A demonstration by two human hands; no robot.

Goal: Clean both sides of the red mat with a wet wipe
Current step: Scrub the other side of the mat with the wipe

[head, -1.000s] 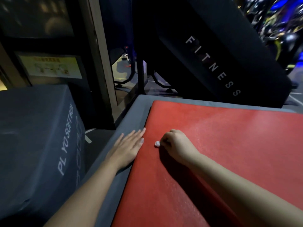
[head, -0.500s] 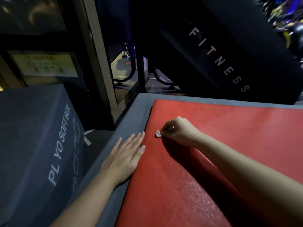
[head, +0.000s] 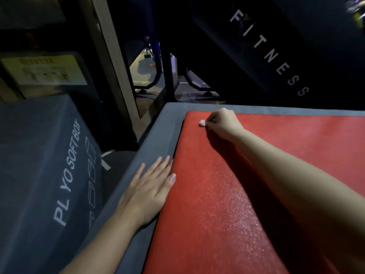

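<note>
The red mat [head: 227, 194] lies flat on a grey padded box [head: 158, 135] and fills the right half of the view. My right hand [head: 223, 123] is closed on a small white wet wipe [head: 202, 123], pressed onto the mat near its far left corner. Only a small wad of the wipe shows past my fingers. My left hand [head: 152, 186] lies flat with fingers spread on the grey box, its thumb touching the mat's left edge.
A second grey box marked "PLYO SOFT BOX" [head: 39, 175] stands to the left, with a narrow gap of floor between the boxes. A wooden post [head: 112, 62] rises behind. A black pad lettered "FITNESS" [head: 276, 56] leans beyond the far edge.
My right hand has slid the wipe away from me along the mat's left side toward the far corner. My left hand has stayed flat at the mat's edge.
</note>
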